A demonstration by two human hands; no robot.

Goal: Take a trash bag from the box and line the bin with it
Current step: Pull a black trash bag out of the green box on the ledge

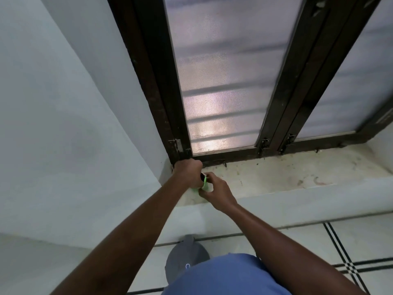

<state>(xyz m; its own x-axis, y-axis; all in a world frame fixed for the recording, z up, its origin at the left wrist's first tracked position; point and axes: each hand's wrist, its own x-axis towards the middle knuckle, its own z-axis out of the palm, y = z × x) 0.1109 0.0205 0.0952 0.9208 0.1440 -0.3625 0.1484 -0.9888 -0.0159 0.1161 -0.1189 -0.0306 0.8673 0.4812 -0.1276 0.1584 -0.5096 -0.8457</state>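
Head view, both hands (188,173) (214,191) gripping upright green box (204,181)

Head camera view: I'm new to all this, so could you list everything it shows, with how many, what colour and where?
Box: one, small, green and white with a dark part, held between the two hands over the sill's left end; mostly hidden.
Bin: one, grey, on the floor below the sill, partly behind the shirt.
Window sill: one, off-white and stained, under the window.
Window frames: dark brown, around frosted panes.
Wall: pale, on the left.
Floor tiles: light with black stripes, lower right.
Shirt: blue, bottom centre.
Left hand: curled round the box.
Right hand: fingers pinching at the box's green edge.
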